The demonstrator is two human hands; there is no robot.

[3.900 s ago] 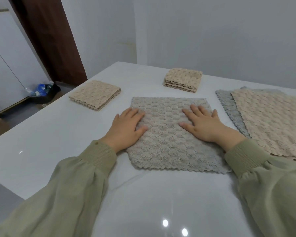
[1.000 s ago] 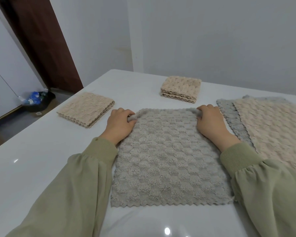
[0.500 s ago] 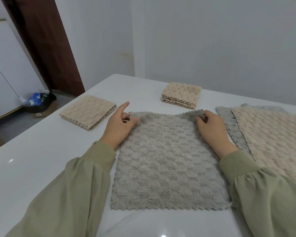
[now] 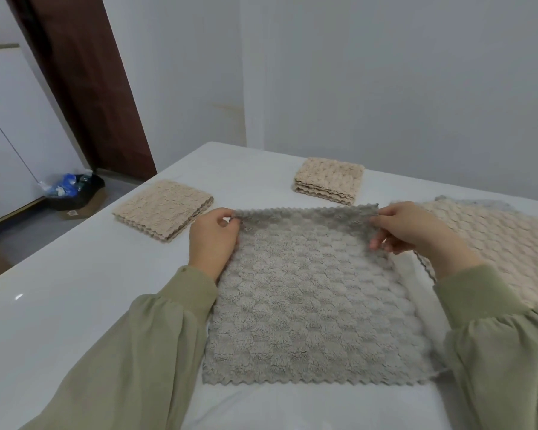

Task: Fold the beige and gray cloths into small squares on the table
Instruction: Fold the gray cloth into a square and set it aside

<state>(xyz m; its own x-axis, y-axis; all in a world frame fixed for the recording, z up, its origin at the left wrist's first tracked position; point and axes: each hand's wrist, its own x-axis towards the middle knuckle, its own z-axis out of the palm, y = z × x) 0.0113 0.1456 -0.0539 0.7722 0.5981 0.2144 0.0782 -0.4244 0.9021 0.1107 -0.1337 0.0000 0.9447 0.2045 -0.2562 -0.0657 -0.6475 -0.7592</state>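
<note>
A gray textured cloth (image 4: 311, 305) lies spread on the white table (image 4: 75, 305) in front of me, its far edge lifted off the surface. My left hand (image 4: 213, 240) pinches the far left corner. My right hand (image 4: 407, 228) pinches the far right corner. The near edge still rests flat on the table. To the right, an unfolded beige cloth (image 4: 503, 243) lies on top of another gray cloth (image 4: 475, 204), of which only an edge shows.
Two folded beige squares sit on the table: one (image 4: 163, 209) at the left, one (image 4: 330, 180) at the back centre. A wall runs behind the table. On the floor at the left stands a bin (image 4: 75, 190) with blue bags, beside a brown door.
Earlier both hands pressed flat on the gray cloth. They then slid to its far corners, pinched them, and now have raised the far edge off the table.
</note>
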